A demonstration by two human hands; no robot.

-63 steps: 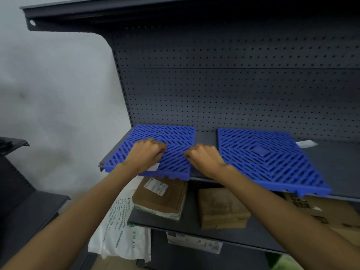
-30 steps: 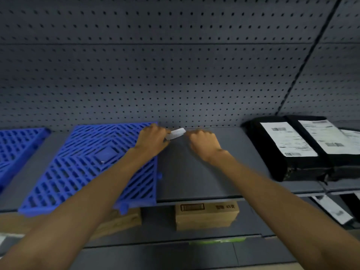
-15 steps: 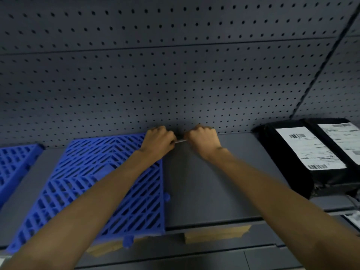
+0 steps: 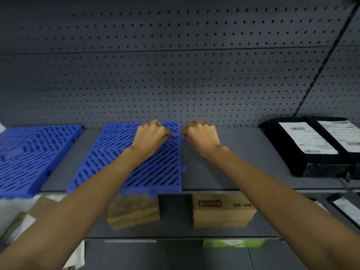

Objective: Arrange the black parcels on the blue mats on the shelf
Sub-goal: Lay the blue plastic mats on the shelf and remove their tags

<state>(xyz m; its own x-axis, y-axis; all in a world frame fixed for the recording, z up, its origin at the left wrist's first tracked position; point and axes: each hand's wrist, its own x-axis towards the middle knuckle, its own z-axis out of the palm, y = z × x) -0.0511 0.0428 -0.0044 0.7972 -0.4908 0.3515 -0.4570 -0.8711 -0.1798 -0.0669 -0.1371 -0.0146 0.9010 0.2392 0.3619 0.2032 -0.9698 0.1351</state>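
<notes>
Two blue slatted mats lie on the grey shelf (image 4: pixel 229 164): one mat (image 4: pixel 35 152) at the far left, the other mat (image 4: pixel 136 166) in the middle. Two black parcels with white labels stand side by side at the right: one parcel (image 4: pixel 288 151) and, beyond it, another parcel (image 4: pixel 348 137). My left hand (image 4: pixel 151 138) is over the middle mat's back right corner and my right hand (image 4: pixel 201 136) is just right of that mat. Both have curled fingers and pinch a thin white slip of paper (image 4: pixel 176 135) between them, seen edge-on.
A perforated grey back panel (image 4: pixel 175 75) rises behind the shelf. On the lower shelf stand two brown cardboard boxes (image 4: pixel 134 211) (image 4: pixel 222 209), with white bags at the left and another labelled parcel (image 4: pixel 344 209) at the right.
My hands left the far left mat, reached the white slip beside the middle mat and took hold of it. The view shifted right, then slightly back left and down.
</notes>
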